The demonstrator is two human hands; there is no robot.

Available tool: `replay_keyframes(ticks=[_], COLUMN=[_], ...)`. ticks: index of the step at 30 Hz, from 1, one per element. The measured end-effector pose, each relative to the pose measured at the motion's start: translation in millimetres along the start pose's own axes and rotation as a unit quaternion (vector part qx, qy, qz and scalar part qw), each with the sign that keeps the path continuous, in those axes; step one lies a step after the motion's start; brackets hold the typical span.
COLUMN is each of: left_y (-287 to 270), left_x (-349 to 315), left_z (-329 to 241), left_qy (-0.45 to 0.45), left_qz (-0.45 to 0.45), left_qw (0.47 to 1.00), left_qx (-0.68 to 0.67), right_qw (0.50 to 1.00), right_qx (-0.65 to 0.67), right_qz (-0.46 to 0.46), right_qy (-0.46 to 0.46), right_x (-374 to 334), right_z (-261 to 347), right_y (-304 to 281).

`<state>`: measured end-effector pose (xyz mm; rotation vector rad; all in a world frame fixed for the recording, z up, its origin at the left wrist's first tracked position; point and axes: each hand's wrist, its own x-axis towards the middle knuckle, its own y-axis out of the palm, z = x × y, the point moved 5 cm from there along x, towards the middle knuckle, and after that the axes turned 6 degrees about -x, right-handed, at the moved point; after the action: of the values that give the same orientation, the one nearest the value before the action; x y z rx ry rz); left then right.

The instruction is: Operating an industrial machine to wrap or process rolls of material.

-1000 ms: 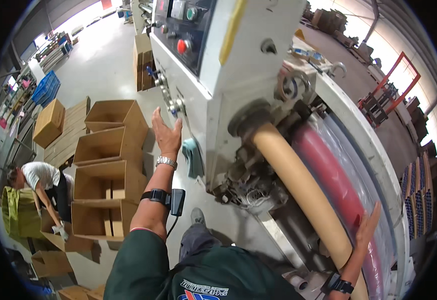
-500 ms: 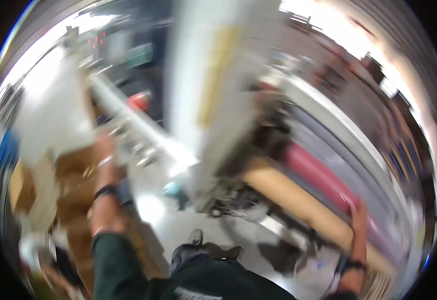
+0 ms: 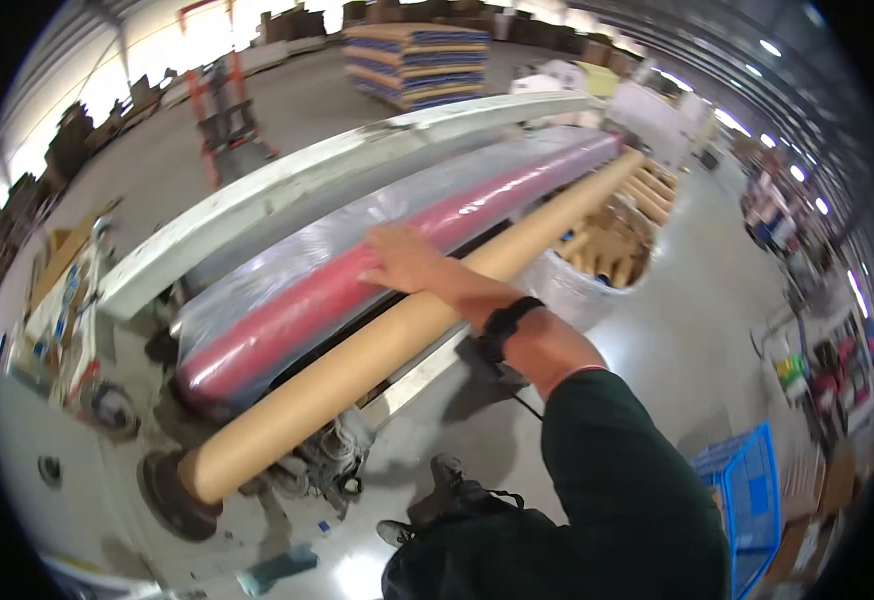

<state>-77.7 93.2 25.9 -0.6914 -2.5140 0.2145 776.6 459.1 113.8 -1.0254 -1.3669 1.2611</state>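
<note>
My right hand (image 3: 404,258) lies on top of a red roll (image 3: 282,325) wrapped in glossy clear plastic, its fingers stretched out over the curved surface. Clear film (image 3: 347,215) spreads behind the roll across the machine. Nearer to me runs a long tan cardboard tube (image 3: 332,382), parallel to the roll, under my right wrist and forearm. The tube's left end meets a dark round holder (image 3: 172,495). A black band (image 3: 507,320) circles my right wrist. My left hand does not show.
A white beam (image 3: 287,185) crosses the machine behind the roll. Several short tubes fill a plastic-lined bin (image 3: 597,290) to the right. A blue crate (image 3: 747,500) stands at the lower right. Far back are an orange pallet jack (image 3: 227,125) and a stacked pallet (image 3: 417,65).
My view has swung right toward the rolls, so the roll and tube now span the middle. My left hand has left the picture. My right hand still rests on the red roll.
</note>
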Motion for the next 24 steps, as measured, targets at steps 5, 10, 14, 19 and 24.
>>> replay_keyframes(ticks=[5,10,14,19,24], left_y=[50,48,46,61,49], left_x=[-79,-89,-126,-131,-87], left_z=[-140,-130,-163,-165,-170], left_qy=[0.067,0.018,0.053,0.043,0.085], left_qz=[-0.068,-0.154,-0.176,-0.184,-0.188], left_qw=[0.978,0.987,0.978,0.975,0.97], left_qx=[0.184,-0.049,-0.097,-0.116,-0.131], right_qw=[0.999,0.997,0.998,0.997,0.997], right_qx=[0.047,-0.023,-0.037,-0.045,-0.041], right_qz=[-0.009,-0.037,0.001,0.005,0.01], right_qy=[-0.007,-0.065,-0.051,-0.059,-0.062], right_x=[-4,-1,-5,1,-7], right_z=[22,-3,15,5,9], right_y=[-12,11,6,-1,-4])
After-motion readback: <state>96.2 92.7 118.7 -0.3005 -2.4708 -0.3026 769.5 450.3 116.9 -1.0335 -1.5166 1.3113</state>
